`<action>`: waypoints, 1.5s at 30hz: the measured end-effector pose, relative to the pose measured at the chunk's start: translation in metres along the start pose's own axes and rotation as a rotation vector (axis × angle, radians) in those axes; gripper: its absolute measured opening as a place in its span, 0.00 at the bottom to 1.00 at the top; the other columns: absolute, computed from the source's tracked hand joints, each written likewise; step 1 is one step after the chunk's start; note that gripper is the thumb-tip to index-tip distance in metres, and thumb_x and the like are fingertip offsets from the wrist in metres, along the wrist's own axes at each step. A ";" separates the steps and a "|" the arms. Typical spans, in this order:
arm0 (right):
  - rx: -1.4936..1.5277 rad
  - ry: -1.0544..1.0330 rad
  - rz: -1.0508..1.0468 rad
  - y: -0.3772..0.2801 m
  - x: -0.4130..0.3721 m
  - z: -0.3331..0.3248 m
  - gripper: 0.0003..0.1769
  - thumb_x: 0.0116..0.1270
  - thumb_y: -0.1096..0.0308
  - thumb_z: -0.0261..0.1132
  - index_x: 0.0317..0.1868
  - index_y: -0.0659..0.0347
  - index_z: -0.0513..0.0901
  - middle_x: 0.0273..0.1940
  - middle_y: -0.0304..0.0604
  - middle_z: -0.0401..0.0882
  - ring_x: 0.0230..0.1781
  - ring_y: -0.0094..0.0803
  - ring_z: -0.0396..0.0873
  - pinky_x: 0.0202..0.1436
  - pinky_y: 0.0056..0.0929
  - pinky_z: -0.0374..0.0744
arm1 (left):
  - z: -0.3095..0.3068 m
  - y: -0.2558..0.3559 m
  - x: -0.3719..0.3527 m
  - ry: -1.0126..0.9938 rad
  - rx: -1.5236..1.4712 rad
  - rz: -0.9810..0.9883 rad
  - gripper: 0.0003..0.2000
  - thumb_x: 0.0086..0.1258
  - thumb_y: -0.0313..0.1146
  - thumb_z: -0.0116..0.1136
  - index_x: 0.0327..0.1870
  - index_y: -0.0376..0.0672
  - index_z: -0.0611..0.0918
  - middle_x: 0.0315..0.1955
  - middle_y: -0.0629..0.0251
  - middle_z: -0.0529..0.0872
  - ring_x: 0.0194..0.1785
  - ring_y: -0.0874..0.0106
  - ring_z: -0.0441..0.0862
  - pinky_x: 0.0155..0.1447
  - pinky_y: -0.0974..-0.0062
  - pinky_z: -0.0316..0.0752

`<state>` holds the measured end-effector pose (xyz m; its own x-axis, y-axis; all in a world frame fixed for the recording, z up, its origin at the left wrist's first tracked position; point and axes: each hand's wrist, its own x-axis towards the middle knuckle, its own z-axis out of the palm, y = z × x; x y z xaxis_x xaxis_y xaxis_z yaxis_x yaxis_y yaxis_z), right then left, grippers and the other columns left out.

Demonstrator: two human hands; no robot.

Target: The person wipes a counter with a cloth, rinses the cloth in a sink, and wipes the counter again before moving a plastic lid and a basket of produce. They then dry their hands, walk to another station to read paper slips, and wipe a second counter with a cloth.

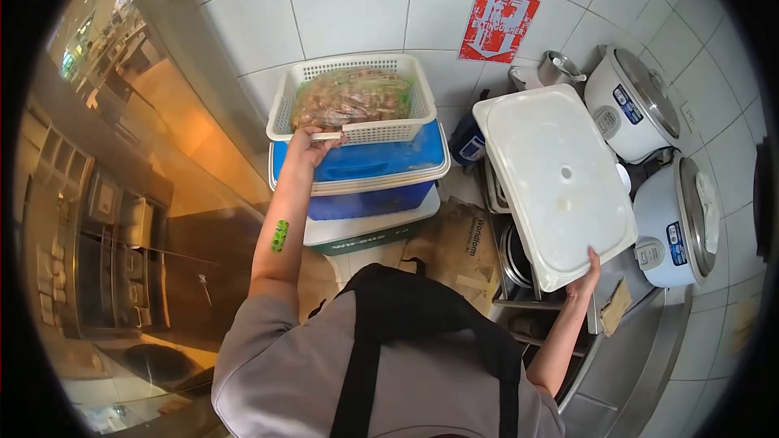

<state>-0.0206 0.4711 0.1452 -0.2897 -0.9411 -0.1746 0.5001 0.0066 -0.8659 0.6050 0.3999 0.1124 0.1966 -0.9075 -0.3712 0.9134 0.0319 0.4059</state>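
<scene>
My left hand (309, 147) is closed on the near rim of a white perforated plastic basket (389, 131). Inside the basket lies a clear, green-tinted plastic bag (353, 97) of brownish-pink pieces, whose kind I cannot make out. The basket rests on the blue lid (377, 161) of a cooler box. With my right hand (586, 278) I grip the near right corner of a large white rectangular plastic lid (560, 178). It is tilted above the metal counter, and a small round mark shows near its middle. The fingers under the lid are hidden.
Two white rice cookers (625, 109) (669, 227) stand along the right wall. A metal pot (560, 70) is behind the lid. Below the blue cooler sits a white-and-green box (373, 231), beside flattened cardboard (458, 247). Glass (195, 219) borders the left side.
</scene>
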 end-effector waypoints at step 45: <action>-0.333 -0.819 0.667 0.090 0.276 0.239 0.29 0.57 0.58 0.60 0.55 0.68 0.68 0.50 0.50 0.74 0.50 0.40 0.73 0.55 0.37 0.70 | 0.075 -0.086 -0.182 0.217 0.169 0.562 0.29 0.52 0.38 0.49 0.56 0.32 0.65 0.46 0.53 0.74 0.46 0.63 0.75 0.44 0.67 0.75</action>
<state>0.1398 0.1308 0.1313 0.6451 -0.6532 -0.3964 0.0752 0.5705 -0.8178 0.4641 0.5310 0.2077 0.7147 -0.6650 -0.2169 0.5841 0.3967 0.7082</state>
